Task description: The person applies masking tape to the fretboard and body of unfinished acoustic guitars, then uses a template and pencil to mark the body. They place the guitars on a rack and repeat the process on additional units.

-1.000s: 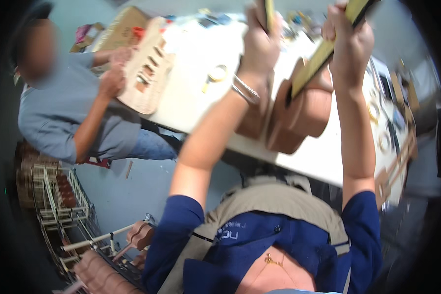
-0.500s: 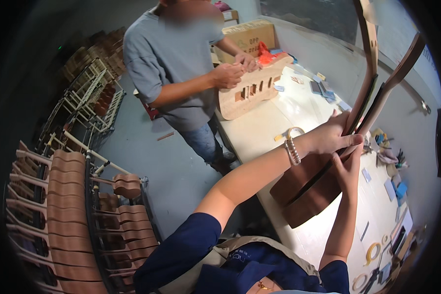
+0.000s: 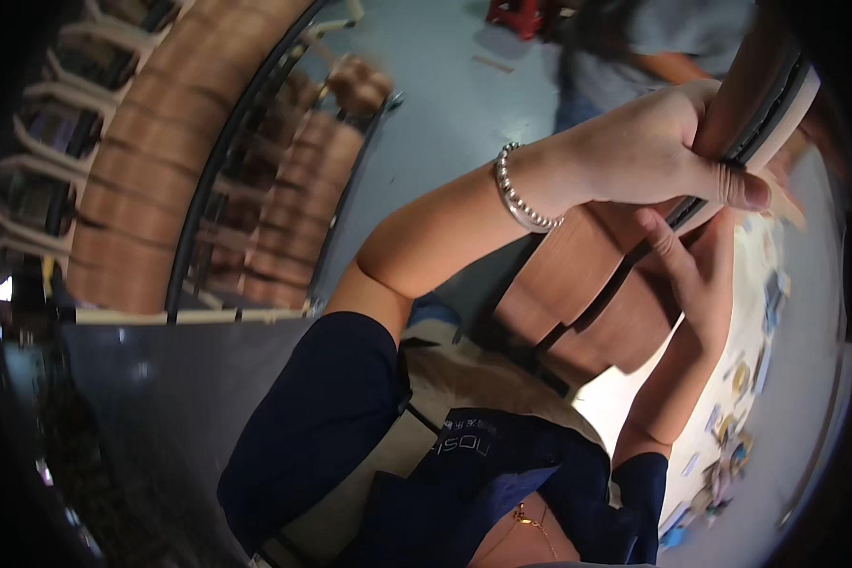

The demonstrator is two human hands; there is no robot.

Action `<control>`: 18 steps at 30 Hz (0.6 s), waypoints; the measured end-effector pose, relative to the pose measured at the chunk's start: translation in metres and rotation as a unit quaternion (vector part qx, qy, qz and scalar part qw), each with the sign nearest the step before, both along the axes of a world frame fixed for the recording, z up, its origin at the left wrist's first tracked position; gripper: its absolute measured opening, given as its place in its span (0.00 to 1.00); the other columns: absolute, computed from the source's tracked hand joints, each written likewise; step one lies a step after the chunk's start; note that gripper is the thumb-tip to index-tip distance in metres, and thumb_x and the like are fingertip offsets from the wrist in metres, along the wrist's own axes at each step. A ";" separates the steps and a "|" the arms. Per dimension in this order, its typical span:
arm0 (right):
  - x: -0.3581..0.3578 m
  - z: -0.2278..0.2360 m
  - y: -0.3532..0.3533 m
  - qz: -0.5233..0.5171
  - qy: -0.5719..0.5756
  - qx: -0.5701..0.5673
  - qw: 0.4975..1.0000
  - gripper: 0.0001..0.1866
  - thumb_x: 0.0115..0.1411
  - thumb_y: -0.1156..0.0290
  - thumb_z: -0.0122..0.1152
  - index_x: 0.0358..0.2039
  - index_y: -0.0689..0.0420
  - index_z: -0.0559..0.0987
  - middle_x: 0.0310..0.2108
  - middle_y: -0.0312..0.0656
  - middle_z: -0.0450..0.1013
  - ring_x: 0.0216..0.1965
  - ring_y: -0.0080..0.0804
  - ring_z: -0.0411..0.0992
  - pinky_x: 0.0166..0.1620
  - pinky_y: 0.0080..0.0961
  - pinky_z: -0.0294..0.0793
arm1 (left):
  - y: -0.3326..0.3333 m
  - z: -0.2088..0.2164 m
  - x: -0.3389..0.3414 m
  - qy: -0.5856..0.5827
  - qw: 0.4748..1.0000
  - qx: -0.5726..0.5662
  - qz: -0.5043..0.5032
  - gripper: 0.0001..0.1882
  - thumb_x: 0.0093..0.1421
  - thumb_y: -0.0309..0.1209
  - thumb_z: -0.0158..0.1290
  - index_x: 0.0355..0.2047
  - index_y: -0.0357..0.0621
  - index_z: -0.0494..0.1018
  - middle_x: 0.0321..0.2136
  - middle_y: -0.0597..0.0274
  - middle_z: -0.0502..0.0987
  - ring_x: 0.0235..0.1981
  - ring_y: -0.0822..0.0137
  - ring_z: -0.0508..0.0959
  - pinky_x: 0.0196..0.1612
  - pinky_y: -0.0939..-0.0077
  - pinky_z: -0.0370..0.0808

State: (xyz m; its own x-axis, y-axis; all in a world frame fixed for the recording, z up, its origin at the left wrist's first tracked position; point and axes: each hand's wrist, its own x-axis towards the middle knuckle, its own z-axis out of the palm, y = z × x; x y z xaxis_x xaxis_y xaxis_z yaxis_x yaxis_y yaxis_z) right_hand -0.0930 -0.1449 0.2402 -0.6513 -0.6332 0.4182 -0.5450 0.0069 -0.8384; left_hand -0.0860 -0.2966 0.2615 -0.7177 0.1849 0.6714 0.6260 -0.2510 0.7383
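Two unfinished guitars of bare brown wood are held together, face to face or back to back, with a dark gap between them. My left hand (image 3: 648,151) is wrapped round both necks (image 3: 757,80), its thumb across the near one. Just below it, my right hand (image 3: 699,275) grips where the neck meets the body, thumb on this side and its other fingers mostly hidden. The farther guitar body (image 3: 568,275) and the nearer guitar body (image 3: 634,322) hang tilted down toward my apron, beside the table edge.
Left stands a rack (image 3: 185,227) with several blurred rows of guitar bodies on it. A white table (image 3: 719,350) with tape rolls and small tools lies to the right. A co-worker's grey shirt (image 3: 625,66) shows at the top, near a red stool (image 3: 516,14).
My view has swung left, so the rack looks larger and the co-worker sits at the top right edge. Both guitars have come nearer to me, toward the table's edge, still in both hands.
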 end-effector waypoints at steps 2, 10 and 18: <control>-0.014 -0.039 -0.045 0.077 -0.130 0.017 0.988 0.26 0.55 0.75 0.63 0.52 0.64 0.62 0.38 0.40 0.70 0.39 0.25 0.71 0.40 0.19 0.72 | -0.050 -0.025 0.014 -0.042 0.996 -0.037 0.068 0.17 0.52 0.34 0.63 0.36 0.39 0.70 0.24 0.67 0.74 0.17 0.80 0.71 0.18 0.86 0.68; -0.029 -0.242 -0.259 0.271 -0.211 0.148 0.927 0.34 0.54 0.75 0.59 0.61 0.57 0.56 0.55 0.46 0.60 0.56 0.40 0.60 0.57 0.42 0.62 | -0.237 -0.230 0.074 -0.437 0.854 0.248 0.135 0.15 0.51 0.25 0.61 0.39 0.44 0.70 0.34 0.66 0.74 0.37 0.74 0.74 0.39 0.79 0.71; -0.064 -0.361 -0.304 0.082 0.014 0.318 0.945 0.32 0.52 0.68 0.63 0.57 0.57 0.63 0.56 0.58 0.60 0.58 0.54 0.58 0.60 0.47 0.55 | -0.356 -0.413 0.061 -0.456 0.643 0.462 0.407 0.19 0.51 0.18 0.59 0.41 0.46 0.66 0.38 0.64 0.70 0.43 0.67 0.72 0.47 0.68 0.73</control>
State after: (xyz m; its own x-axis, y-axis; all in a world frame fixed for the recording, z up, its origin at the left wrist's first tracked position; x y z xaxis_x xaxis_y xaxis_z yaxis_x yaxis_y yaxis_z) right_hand -0.1565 -0.4490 -0.1208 -0.5165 -0.8539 -0.0641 -0.6047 0.4168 -0.6787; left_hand -0.0250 -0.6524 -0.1516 -0.4981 -0.6761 -0.5429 0.2406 -0.7093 0.6626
